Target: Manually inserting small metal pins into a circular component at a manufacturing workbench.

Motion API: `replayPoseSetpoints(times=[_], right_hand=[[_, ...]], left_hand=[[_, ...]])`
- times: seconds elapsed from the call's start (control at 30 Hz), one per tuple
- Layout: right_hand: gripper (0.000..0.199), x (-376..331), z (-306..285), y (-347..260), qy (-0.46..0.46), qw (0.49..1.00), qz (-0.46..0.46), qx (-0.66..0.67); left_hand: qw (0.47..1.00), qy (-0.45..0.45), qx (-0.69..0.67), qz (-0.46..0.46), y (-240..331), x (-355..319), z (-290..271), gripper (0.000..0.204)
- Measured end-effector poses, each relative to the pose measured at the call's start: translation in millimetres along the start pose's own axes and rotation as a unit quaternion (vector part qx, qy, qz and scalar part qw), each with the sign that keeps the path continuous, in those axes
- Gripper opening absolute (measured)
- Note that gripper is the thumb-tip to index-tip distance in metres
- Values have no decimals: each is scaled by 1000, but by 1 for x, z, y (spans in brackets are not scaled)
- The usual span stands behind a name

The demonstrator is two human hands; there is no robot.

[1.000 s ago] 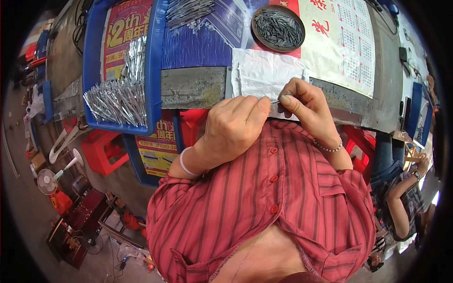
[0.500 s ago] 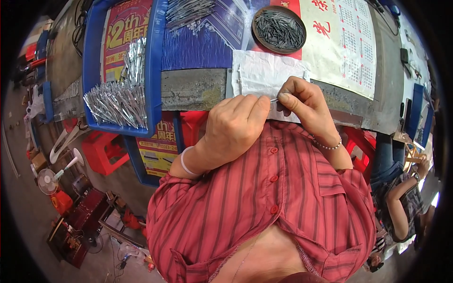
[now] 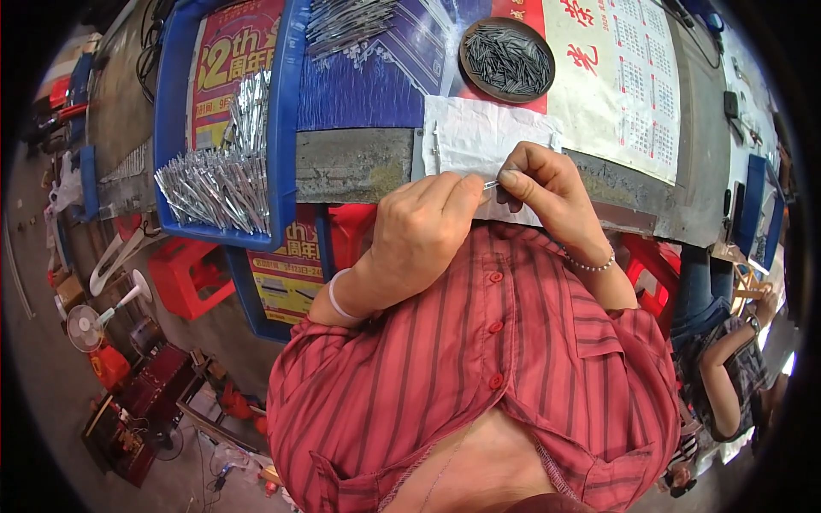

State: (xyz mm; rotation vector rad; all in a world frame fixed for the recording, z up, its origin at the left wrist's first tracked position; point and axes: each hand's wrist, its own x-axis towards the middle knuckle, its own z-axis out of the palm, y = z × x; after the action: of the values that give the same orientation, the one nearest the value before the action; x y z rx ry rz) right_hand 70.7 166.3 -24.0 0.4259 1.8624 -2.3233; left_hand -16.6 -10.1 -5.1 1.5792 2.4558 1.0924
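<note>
My left hand and my right hand meet at the near edge of the workbench, over a white cloth. Between their fingertips they pinch a small thin silver metal piece. My left wrist wears a white band, my right wrist a bead bracelet. Beyond the cloth stands a round dark dish full of small grey metal pins. A blue tray to the left holds a heap of shiny metal strips.
More metal strips lie at the bench's far side on printed posters. Red plastic stools and a small white fan stand on the floor at left. Another person sits at the right.
Both hands have stayed together at the bench edge, with only slight finger movement on the small metal piece.
</note>
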Motion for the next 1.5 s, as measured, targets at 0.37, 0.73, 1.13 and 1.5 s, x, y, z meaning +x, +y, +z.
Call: replayPoseSetpoints(times=[0.37, 0.73, 1.13, 1.5], right_hand=[[24, 6, 4, 0, -7, 1000, -10, -8], [23, 8, 2, 3, -11, 1000, -9, 11], [19, 9, -12, -8, 89, 994, -67, 18], [13, -21, -23, -10, 75, 993, -18, -93]], left_hand=[[998, 1, 57, 10, 3, -3, -4, 19], [996, -7, 83, 33, -1, -2, -5, 17], [997, 70, 9, -40, -55, 35, -12, 16], [973, 73, 218, -24, -161, 83, 16, 18]])
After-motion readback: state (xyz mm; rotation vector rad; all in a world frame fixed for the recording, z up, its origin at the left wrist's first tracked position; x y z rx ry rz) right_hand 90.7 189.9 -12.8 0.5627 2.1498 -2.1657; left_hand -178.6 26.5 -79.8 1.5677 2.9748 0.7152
